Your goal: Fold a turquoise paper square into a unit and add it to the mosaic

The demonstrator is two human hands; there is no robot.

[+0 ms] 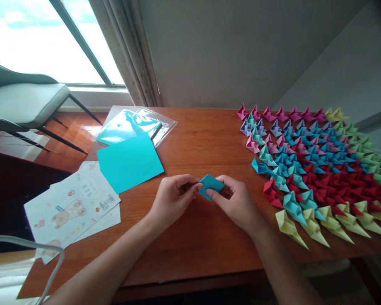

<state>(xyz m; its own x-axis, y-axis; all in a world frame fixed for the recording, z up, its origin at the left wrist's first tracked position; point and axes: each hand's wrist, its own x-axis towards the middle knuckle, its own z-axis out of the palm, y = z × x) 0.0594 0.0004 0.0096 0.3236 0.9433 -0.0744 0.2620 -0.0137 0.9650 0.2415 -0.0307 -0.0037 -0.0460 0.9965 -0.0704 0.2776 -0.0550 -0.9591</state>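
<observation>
A small folded piece of blue paper (211, 183), roughly diamond-shaped, is held a little above the table. My left hand (177, 195) pinches its left corner between thumb and forefinger. From the other side my right hand (238, 199) grips it, the thumb lying across its lower face. To the left lies a flat stack or sheet of turquoise paper (131, 163). Rows of folded paper boats (333, 182) in red, blue, pink, purple, green and yellow cover the right side of the table.
The wooden table (197, 144) carries a clear plastic packet of blue paper (128, 125) at the back left. Printed sheets with a bear drawing (73, 212) overhang its left edge. A white cable (55, 262) loops at the lower left; a grey chair (25, 101) stands by the window.
</observation>
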